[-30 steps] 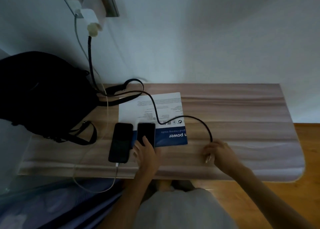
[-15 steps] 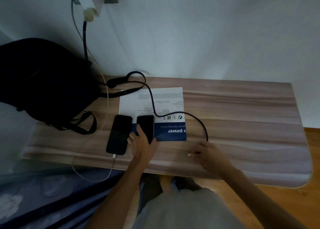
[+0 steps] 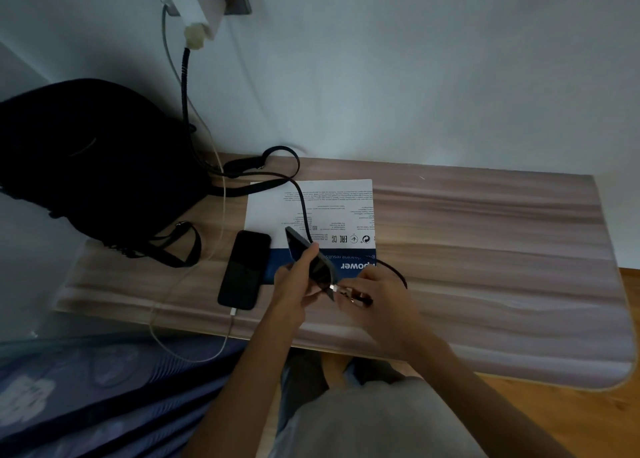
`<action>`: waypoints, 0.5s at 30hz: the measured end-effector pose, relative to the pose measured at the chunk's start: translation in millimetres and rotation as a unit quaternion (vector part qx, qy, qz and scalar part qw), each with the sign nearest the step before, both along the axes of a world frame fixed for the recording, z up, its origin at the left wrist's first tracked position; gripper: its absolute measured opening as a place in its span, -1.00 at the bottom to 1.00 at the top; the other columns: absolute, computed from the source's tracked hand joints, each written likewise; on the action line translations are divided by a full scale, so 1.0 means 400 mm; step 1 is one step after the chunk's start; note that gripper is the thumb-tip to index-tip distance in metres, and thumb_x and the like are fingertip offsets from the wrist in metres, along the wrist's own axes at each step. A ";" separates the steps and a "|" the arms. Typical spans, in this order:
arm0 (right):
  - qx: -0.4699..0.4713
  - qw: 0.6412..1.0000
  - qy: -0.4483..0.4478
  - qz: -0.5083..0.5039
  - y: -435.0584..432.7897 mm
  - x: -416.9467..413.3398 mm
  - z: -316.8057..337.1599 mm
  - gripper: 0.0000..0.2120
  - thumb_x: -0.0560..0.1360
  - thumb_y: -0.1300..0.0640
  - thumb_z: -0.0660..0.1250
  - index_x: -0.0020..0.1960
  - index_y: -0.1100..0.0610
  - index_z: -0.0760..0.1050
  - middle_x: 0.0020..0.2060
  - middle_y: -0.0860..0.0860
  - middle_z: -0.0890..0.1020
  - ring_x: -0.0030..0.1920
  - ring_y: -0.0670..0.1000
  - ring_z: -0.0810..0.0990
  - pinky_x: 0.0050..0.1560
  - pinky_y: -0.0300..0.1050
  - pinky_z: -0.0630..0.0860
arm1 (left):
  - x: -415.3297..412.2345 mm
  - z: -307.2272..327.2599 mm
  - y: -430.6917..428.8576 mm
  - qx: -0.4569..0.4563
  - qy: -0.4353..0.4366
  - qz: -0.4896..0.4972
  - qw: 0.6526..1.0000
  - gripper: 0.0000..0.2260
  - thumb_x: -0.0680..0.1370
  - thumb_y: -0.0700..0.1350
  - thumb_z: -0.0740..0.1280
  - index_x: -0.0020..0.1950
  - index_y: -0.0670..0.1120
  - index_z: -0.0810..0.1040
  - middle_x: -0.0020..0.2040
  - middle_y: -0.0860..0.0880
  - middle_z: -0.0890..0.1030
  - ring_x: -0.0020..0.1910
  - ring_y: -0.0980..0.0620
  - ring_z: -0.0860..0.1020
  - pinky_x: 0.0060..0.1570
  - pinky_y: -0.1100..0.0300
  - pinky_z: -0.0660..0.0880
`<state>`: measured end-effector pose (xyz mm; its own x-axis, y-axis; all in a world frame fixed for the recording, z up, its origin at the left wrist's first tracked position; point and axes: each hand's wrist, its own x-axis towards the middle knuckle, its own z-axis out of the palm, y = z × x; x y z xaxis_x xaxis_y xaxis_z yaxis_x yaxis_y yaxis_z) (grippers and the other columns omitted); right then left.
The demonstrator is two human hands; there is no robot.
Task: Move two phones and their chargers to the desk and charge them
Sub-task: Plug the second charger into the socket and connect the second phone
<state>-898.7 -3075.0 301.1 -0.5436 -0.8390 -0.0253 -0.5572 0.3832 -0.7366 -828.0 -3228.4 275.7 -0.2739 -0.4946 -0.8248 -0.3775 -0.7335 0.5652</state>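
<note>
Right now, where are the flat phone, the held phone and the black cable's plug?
flat phone (image 3: 244, 270): head view, middle of its dark screen.
held phone (image 3: 299, 243): head view, its raised upper half.
plug (image 3: 334, 288): head view, bright metal tip at the phone's lower end.

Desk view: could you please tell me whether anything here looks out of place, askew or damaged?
Nothing looks damaged or spilled. The white cable from the flat phone droops over the desk edge, where it could snag. The other phone is tilted because the left hand holds it.

Leaflet (image 3: 341, 199) reads "power", upside down.
</note>
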 end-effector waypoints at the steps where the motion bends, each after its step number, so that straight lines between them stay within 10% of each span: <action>1: -0.003 1.000 0.010 -0.007 0.000 0.003 -0.001 -0.92 0.49 0.08 0.44 -0.06 0.07 0.68 -0.27 -0.06 0.48 -0.33 -0.08 0.44 -0.34 -0.25 0.38 | 0.001 0.000 0.000 0.004 -0.001 0.007 1.000 -0.69 0.48 0.04 0.50 0.03 -0.17 0.57 -0.08 -0.18 0.69 -0.15 -0.08 0.67 -0.18 0.08 0.62; 5: -0.006 0.999 0.031 -0.032 0.006 0.003 -0.014 -0.96 0.48 0.11 0.47 -0.12 0.07 0.68 -0.29 -0.11 0.41 -0.37 -0.12 0.38 -0.37 -0.40 0.24 | 0.009 -0.002 -0.003 0.017 -0.008 0.021 1.000 -0.67 0.48 0.04 0.49 0.04 -0.18 0.55 0.03 -0.26 0.66 -0.02 -0.17 0.65 0.07 -0.09 0.62; 15: 0.002 1.000 0.006 -0.011 -0.007 -0.006 -0.028 -0.93 0.50 0.07 0.44 -0.05 0.02 0.68 -0.26 -0.12 0.43 -0.34 -0.18 0.39 -0.35 -0.40 0.30 | 0.009 0.003 0.000 0.013 -0.027 0.042 0.999 -0.40 0.47 0.08 0.50 0.36 -0.23 0.44 0.14 -0.27 0.63 0.02 -0.13 0.61 -0.12 0.06 0.56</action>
<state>-901.3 -3077.8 290.0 -0.5615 -0.8272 -0.0220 -0.5579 0.3981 -0.7282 -824.4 -3228.4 276.9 -0.1863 -0.4925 -0.8501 -0.3437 -0.7780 0.5260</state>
